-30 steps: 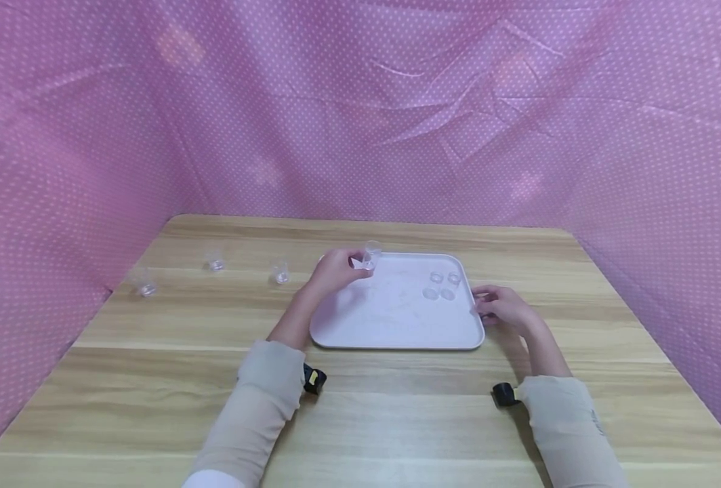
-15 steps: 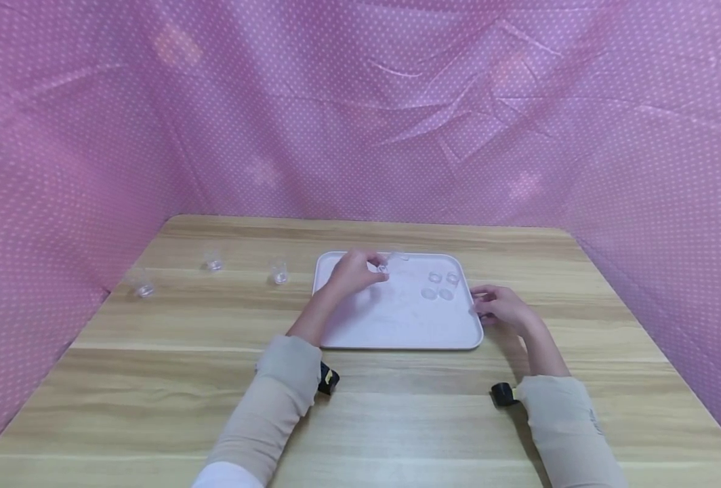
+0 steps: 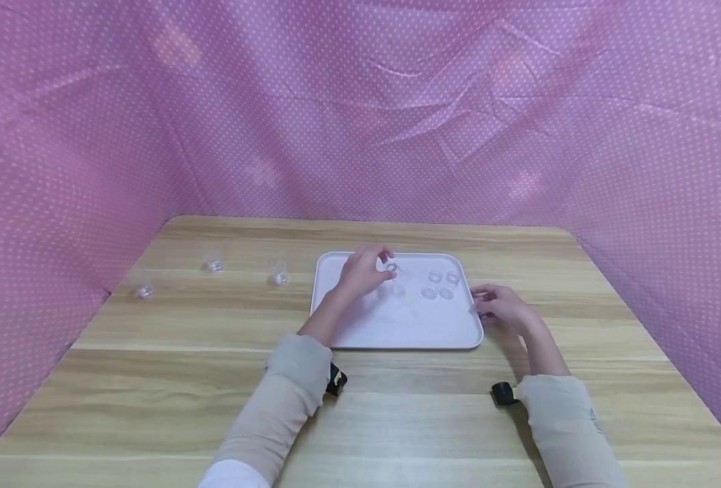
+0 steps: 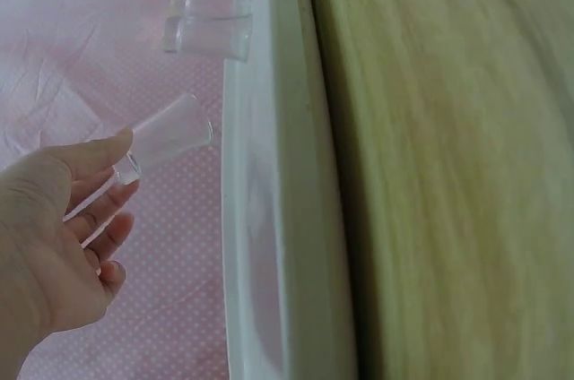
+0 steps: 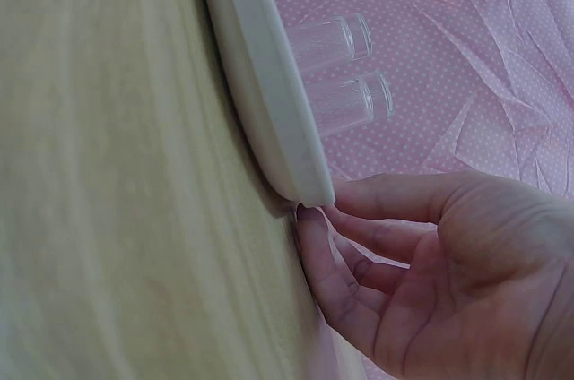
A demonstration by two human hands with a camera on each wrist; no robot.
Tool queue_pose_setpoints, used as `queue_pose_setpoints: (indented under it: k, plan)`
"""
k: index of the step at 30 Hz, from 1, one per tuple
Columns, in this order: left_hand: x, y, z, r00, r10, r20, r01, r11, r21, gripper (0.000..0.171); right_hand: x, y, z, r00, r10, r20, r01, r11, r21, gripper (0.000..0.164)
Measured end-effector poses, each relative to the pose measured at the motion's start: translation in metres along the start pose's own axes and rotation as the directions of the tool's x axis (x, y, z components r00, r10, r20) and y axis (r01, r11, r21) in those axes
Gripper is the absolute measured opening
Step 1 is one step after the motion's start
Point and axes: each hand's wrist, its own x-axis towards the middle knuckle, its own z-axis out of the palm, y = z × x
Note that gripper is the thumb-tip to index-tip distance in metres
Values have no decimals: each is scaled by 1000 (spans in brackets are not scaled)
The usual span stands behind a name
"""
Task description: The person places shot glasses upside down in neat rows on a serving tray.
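My left hand (image 3: pixel 363 272) is over the white tray (image 3: pixel 391 335) and pinches a clear shot glass (image 4: pixel 170 136) by its thick base between thumb and fingers. The glass is mouth-down and tilted, its rim close to the tray; contact cannot be made out. Two more shot glasses, a left one (image 3: pixel 431 285) and a right one (image 3: pixel 449 285), stand upside down side by side on the tray's right part. At the tray's right edge, my right hand (image 3: pixel 501 305) grips the rim, thumb on top and fingers below, as the right wrist view shows.
Three clear shot glasses stand upright on the wooden table (image 3: pixel 153 379) left of the tray: a far-left glass (image 3: pixel 143 285), a back glass (image 3: pixel 213 261) and a nearer one (image 3: pixel 279 272). Pink dotted cloth (image 3: pixel 360 135) hangs behind and at both sides.
My left hand has moved right, from the tray's left edge to further over it, and the glass in it has turned from mouth-up to mouth-down. The right hand has stayed at the tray's edge.
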Motion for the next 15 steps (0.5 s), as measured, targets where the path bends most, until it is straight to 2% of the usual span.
queue_pose_setpoints:
  k: [8,15]
  plan:
    - [8,10,13,998,56,6,-56,998,40,26,-1,-1,1,1000,-4,3,4,1000,15,49]
    - [13,22,21,997,58,52,-63,994,87,25,0,-1,1,1000,-8,2,8,1000,27,50]
